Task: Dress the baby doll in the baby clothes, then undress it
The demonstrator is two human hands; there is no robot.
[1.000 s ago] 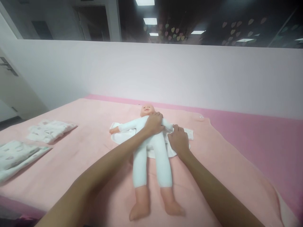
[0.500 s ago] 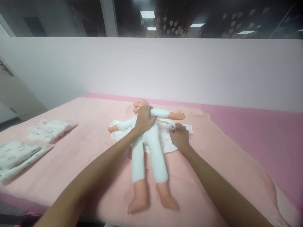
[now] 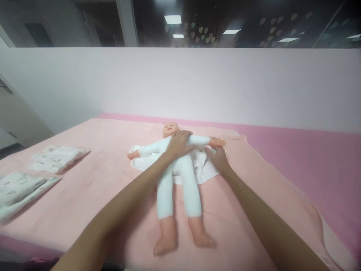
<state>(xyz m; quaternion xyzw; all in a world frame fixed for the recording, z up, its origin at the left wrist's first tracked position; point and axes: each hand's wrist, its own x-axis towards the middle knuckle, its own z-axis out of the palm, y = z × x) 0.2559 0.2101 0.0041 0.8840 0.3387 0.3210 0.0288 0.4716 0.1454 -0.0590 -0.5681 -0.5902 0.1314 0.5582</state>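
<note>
A baby doll (image 3: 180, 180) with a white body and bare feet lies on its back on a pink blanket (image 3: 84, 188), head toward the wall. Under its torso lies a white garment (image 3: 205, 169), spread open. My left hand (image 3: 178, 144) rests on the doll's chest, fingers curled over it. My right hand (image 3: 217, 157) is closed on the garment's edge just below the doll's outstretched arm, near its small hand.
Two folded patterned cloths lie at the left, one (image 3: 58, 157) farther back and one (image 3: 19, 188) by the near edge. The blanket covers a darker pink surface (image 3: 310, 158) that meets a white wall. The blanket's right edge curls up near my right forearm.
The doll's far arm, earlier hidden, is now stretched out to the right. My right hand moved up along the garment toward that arm. My left hand stayed on the chest.
</note>
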